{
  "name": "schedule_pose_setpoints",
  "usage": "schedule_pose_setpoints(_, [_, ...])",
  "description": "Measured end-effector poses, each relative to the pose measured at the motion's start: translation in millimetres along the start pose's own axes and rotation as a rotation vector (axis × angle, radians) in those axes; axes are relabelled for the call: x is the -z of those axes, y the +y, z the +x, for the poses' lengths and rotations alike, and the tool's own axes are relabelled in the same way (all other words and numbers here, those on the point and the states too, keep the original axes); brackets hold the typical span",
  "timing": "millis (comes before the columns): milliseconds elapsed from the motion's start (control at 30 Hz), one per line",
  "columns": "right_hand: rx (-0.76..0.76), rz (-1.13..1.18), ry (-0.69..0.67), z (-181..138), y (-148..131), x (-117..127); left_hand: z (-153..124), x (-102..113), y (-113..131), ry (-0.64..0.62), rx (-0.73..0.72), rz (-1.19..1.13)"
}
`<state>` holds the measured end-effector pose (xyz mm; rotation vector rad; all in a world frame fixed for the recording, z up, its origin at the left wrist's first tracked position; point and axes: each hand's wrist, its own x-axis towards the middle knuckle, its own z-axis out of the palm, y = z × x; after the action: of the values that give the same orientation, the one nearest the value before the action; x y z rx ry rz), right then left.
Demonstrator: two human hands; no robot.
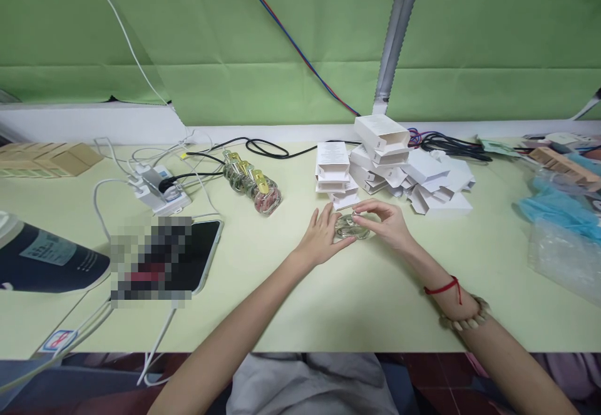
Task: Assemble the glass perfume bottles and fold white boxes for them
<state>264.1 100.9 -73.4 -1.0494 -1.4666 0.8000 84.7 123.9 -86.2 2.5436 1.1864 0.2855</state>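
A small clear glass bottle (351,227) lies on the pale green table (328,296), held between both hands. My left hand (322,236) cups its left side with fingers curled against it. My right hand (385,221) pinches its top from the right, fingers bent over it. Just behind the hands stands a pile of small white cartons (375,158), some flat and some folded up. Farther left, a row of several similar glass bottles with gold caps (251,180) lies on the table.
A phone (197,249) and a white power strip (157,189) with cables lie at left, a dark object (42,258) at far left. Brown boxes (51,158) sit back left. Blue plastic and clear bags (563,227) crowd the right. Black cables (451,146) run along the wall.
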Motion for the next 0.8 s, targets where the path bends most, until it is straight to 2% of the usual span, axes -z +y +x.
schedule_pose_setpoints(167, [-0.048, -0.031, 0.026, 0.3, -2.8, -0.6, -0.6, 0.1, 0.4, 0.000, 0.003, 0.013])
schedule_pose_setpoints(267, [-0.018, -0.062, 0.025, 0.7, -2.6, -0.4, -0.5, 0.0, 0.4, -0.007, 0.012, 0.019])
schedule_pose_setpoints(600, [-0.026, -0.072, -0.036, 0.1, -6.0, 1.6, 0.5, -0.5, -0.3, -0.001, 0.006, 0.027])
schedule_pose_setpoints(800, [-0.076, 0.068, -0.019, 4.2, -0.3, 4.4, 1.4, -0.2, -1.0, 0.012, -0.004, 0.015])
